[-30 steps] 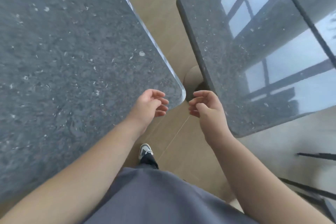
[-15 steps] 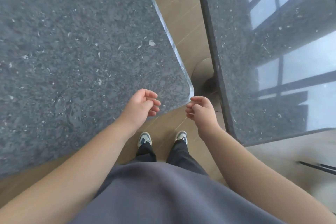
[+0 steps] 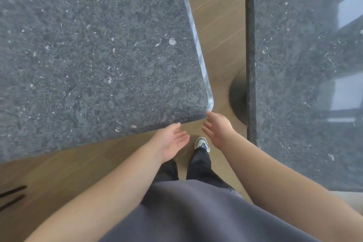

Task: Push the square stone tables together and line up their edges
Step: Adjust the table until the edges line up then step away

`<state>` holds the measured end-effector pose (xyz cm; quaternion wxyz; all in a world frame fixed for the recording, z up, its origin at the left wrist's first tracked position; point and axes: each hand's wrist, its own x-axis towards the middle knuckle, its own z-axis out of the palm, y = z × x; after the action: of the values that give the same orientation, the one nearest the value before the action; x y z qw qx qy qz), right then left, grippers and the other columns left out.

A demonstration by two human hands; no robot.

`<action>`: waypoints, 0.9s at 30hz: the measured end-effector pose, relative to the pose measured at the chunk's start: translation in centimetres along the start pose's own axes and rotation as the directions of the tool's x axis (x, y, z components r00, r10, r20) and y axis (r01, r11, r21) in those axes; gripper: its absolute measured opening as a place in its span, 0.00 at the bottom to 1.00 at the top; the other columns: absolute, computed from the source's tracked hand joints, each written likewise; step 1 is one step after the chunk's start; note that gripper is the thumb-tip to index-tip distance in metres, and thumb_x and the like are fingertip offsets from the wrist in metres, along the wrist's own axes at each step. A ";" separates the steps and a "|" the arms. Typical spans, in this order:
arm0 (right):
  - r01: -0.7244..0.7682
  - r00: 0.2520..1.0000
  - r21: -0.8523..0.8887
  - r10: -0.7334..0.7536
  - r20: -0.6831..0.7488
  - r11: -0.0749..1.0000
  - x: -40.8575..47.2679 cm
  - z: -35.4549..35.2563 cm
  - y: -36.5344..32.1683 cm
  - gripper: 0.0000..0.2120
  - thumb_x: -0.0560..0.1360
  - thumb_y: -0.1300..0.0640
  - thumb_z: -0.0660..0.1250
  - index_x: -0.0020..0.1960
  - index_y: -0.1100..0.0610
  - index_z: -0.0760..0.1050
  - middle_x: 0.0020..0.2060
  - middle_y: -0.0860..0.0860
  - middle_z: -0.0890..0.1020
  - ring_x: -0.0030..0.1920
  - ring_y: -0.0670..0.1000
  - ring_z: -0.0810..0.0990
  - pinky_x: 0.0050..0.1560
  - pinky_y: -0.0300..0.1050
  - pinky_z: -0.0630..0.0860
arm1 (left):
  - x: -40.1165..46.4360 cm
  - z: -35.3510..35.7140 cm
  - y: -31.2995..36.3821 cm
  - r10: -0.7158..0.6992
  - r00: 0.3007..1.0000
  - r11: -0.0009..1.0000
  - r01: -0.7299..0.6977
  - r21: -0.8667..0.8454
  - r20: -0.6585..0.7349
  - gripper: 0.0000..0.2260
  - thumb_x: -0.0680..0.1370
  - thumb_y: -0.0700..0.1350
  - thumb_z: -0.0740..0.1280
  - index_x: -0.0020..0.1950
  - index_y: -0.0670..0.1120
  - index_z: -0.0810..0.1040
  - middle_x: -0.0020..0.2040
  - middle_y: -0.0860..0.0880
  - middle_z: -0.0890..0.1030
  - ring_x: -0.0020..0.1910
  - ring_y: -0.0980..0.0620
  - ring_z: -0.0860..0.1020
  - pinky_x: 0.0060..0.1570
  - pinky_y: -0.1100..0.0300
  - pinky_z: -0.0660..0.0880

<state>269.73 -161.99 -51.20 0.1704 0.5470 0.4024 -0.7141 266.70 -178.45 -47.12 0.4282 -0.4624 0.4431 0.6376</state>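
The left table (image 3: 94,55) lay just ahead of the left hand (image 3: 170,142), which hung empty at its near edge, palm up, fingers straight. The right hand (image 3: 218,128), also empty and spread, reached its corner; the right table (image 3: 306,84) stood to its right, apart across bare floor (image 3: 220,25).

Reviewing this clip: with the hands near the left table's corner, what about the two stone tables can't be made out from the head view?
- Left table: far and left edges cut off by the frame; base hidden under its top.
- Right table: right and far edges cut off; only part of its round base shows.
- Right hand, left hand: contact with the near corner is unclear.
- Left shoe: hidden by the left hand.
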 end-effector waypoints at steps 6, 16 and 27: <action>-0.149 0.971 0.273 0.088 0.222 0.950 3.9 1.1 0.1 0.23 0.77 0.49 0.71 0.67 0.57 0.72 0.65 0.53 0.79 0.63 0.53 0.78 0.71 0.50 0.71 | 3.4 1.9 -1.6 0.095 0.991 0.899 -0.128 -0.418 -0.099 0.25 0.81 0.52 0.66 0.73 0.41 0.67 0.73 0.39 0.70 0.73 0.43 0.69 0.74 0.49 0.65; -0.171 0.963 0.433 0.057 0.263 0.885 6.0 1.6 1.2 0.26 0.76 0.59 0.72 0.72 0.59 0.69 0.66 0.58 0.79 0.63 0.57 0.80 0.59 0.50 0.79 | 8.0 2.6 -1.3 0.243 0.963 0.697 -0.259 -0.668 -0.120 0.20 0.80 0.49 0.69 0.69 0.41 0.73 0.63 0.39 0.81 0.62 0.40 0.80 0.67 0.43 0.74; -0.096 0.955 0.362 -0.017 0.296 0.927 6.5 1.2 1.0 0.22 0.79 0.61 0.68 0.72 0.60 0.69 0.64 0.58 0.79 0.62 0.57 0.80 0.59 0.52 0.80 | 9.3 1.4 -1.7 0.315 0.946 0.714 -0.293 -0.636 -0.081 0.18 0.81 0.48 0.68 0.67 0.42 0.73 0.64 0.40 0.80 0.64 0.41 0.79 0.67 0.41 0.73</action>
<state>267.46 -162.23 -57.48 0.1361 0.4653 0.2186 -0.8468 266.11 -175.44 -56.15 0.1417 -0.4905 0.2621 0.8189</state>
